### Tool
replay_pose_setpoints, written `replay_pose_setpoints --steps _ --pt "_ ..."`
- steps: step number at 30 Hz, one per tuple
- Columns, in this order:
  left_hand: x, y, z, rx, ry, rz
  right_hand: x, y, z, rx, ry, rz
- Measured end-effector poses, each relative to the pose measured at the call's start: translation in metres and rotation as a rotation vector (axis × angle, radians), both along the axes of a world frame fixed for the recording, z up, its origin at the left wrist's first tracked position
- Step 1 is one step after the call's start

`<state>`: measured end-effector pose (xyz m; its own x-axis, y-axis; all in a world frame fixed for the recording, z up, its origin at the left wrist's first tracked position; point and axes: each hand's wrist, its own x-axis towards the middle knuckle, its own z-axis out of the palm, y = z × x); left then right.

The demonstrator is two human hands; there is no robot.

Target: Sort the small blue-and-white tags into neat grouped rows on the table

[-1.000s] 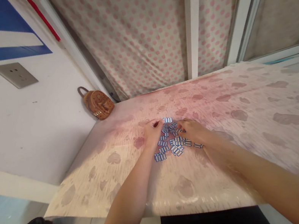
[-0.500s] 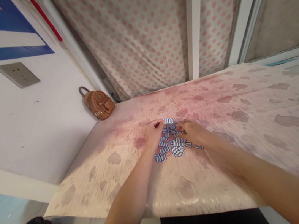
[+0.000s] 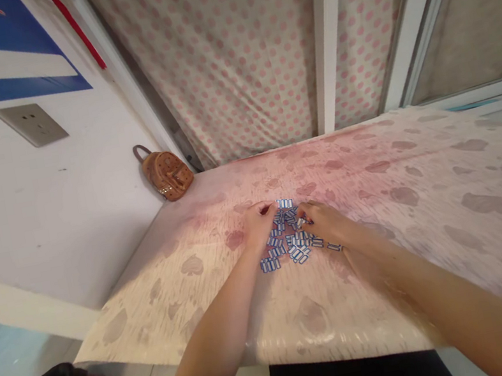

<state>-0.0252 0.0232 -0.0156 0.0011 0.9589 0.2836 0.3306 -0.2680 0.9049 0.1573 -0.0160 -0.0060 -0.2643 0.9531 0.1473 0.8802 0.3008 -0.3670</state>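
On the tablecloth (image 3: 437, 226), blue-edged pieces (image 3: 298, 252) show no clear shift, layout stands; my left hand (image 3: 257, 224) and right hand (image 3: 325, 220) narrow, hold unverifiable

Left hand (image 3: 257, 222) curled; right hand (image 3: 323, 219) curled; forearms (image 3: 230, 305) extended forward.

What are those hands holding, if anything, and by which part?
I can't tell: the left hand is beside a short row of pieces, the right hand at scattered pieces, any grip too small to see.
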Motion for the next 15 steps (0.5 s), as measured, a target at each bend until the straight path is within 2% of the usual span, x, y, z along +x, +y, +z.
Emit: replay_pose_setpoints --steps 5,15 --pt "-0.002 0.004 -0.006 0.009 -0.029 -0.011 0.005 0.004 0.002 0.029 0.036 -0.097" --pt "-0.005 0.007 -0.011 0.049 -0.011 -0.001 0.019 0.012 0.005 0.035 0.341 -0.326"
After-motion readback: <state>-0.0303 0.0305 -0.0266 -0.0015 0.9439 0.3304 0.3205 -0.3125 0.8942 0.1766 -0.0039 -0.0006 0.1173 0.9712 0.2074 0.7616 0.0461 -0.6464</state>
